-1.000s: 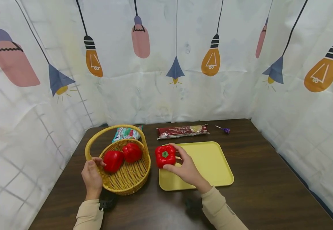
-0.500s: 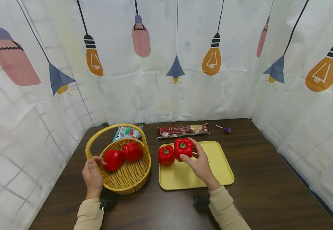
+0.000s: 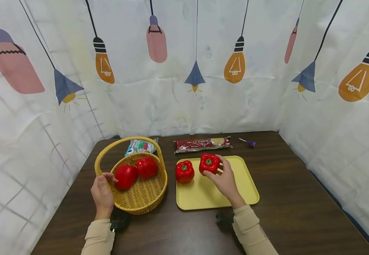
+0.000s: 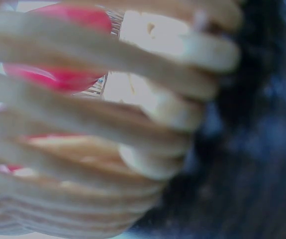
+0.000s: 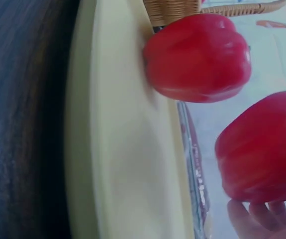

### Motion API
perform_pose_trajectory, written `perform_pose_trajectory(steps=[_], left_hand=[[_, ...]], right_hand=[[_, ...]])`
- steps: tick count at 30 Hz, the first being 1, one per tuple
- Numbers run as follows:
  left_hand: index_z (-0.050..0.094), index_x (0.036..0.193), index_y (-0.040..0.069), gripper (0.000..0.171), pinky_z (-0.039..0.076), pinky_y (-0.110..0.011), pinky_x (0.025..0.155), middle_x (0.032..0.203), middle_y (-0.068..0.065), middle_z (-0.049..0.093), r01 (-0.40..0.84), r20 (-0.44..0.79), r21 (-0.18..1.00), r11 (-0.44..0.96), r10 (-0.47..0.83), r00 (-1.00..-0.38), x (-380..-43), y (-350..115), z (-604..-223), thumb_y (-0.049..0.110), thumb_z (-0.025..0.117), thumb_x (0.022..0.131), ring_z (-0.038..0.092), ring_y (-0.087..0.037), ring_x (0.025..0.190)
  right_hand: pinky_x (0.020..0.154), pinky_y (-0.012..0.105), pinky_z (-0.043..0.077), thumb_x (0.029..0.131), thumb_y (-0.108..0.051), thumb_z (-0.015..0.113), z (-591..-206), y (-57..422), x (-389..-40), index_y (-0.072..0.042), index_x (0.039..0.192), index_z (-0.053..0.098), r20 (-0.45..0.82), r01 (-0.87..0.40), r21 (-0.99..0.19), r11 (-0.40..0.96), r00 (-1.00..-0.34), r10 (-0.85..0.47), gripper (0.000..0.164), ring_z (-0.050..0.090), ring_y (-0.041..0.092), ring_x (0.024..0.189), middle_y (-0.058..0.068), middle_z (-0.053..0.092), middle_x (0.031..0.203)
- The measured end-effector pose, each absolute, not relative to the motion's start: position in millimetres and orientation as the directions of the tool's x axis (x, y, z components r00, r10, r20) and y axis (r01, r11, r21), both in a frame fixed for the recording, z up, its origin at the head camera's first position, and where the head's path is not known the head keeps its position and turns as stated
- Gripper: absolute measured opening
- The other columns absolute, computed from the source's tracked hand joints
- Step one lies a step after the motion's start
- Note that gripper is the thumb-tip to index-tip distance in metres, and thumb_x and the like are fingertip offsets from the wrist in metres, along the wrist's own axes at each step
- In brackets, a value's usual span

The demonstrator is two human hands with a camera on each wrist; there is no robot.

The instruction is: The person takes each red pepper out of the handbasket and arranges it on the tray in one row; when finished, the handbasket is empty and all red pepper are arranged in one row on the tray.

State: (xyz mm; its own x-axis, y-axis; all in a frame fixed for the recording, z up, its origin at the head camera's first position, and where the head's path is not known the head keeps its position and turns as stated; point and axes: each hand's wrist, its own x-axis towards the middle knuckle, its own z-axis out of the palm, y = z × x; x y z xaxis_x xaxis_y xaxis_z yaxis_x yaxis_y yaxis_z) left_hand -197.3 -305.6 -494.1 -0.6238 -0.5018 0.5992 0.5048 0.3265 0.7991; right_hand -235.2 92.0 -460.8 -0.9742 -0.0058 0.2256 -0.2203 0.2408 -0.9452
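Desk (image 3: pixel 299 184), dark brown wood, spans the head view. On its left, the left hand (image 3: pixel 103 196) curls fingers and thumb round the left rim of a round yellow wicker basket (image 3: pixel 139 202) with an arched handle; two blocky glossy red bell peppers (image 3: pixel 126 177) lie inside. To the right, the right hand (image 3: pixel 225 182), spread partway, grips a matching red bell pepper (image 3: pixel 209 164) between thumb and fingers above a rectangular yellow plastic tray (image 3: pixel 241 184). Another red bell pepper (image 3: pixel 184 172) stands on the tray's far left corner. Farther back lie a turquoise printed packet (image 3: pixel 136 147), a long maroon pack (image 3: pixel 200 145) and a purple lollipop (image 3: pixel 251 144).

In the left wrist view, blurred fingers cross in front of red; what they grip cannot be told there.

In the right wrist view, the held pepper is clear of the tray, fingertips against its right side.
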Motion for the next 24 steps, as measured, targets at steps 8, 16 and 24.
perform_pose_trajectory(steps=[8,16,24], left_hand=[[0.056,0.094,-0.020,0.040,0.046,-0.018,0.072,0.072,-0.011,0.059,0.510,0.603,0.796,0.327,-0.504,-0.619,-196.6,-305.5,-493.7,0.008,0.031,0.105,0.059,-0.013,0.066],[0.056,0.095,-0.020,0.038,0.045,-0.019,0.073,0.073,-0.015,0.058,0.499,0.604,0.796,0.341,-0.499,-0.622,-196.6,-305.4,-493.8,0.005,0.030,0.105,0.058,-0.014,0.067],[0.055,0.095,-0.020,0.037,0.047,-0.017,0.071,0.073,-0.015,0.058,0.491,0.601,0.799,0.347,-0.497,-0.625,-196.8,-304.7,-493.4,0.003,0.029,0.105,0.058,-0.014,0.067]], right_hand=[[0.095,0.050,0.049,0.081,-0.019,0.081,-476.9,93.2,-243.5,-0.005,0.144,0.039,0.114,-0.105,-0.954,0.282,-0.993,0.013,0.077,0.052,0.039,0.120,0.017,0.046,0.136],[0.099,0.049,0.046,0.082,-0.015,0.080,-486.2,94.6,-248.8,-0.006,0.147,0.037,0.069,-0.068,-0.966,0.251,-0.998,-0.005,0.078,0.050,0.037,0.124,0.017,0.046,0.141],[0.100,0.049,0.045,0.084,-0.014,0.077,-491.3,92.7,-250.8,-0.008,0.147,0.038,0.056,-0.061,-0.971,0.232,-0.998,-0.032,0.074,0.048,0.039,0.127,0.018,0.045,0.143]])
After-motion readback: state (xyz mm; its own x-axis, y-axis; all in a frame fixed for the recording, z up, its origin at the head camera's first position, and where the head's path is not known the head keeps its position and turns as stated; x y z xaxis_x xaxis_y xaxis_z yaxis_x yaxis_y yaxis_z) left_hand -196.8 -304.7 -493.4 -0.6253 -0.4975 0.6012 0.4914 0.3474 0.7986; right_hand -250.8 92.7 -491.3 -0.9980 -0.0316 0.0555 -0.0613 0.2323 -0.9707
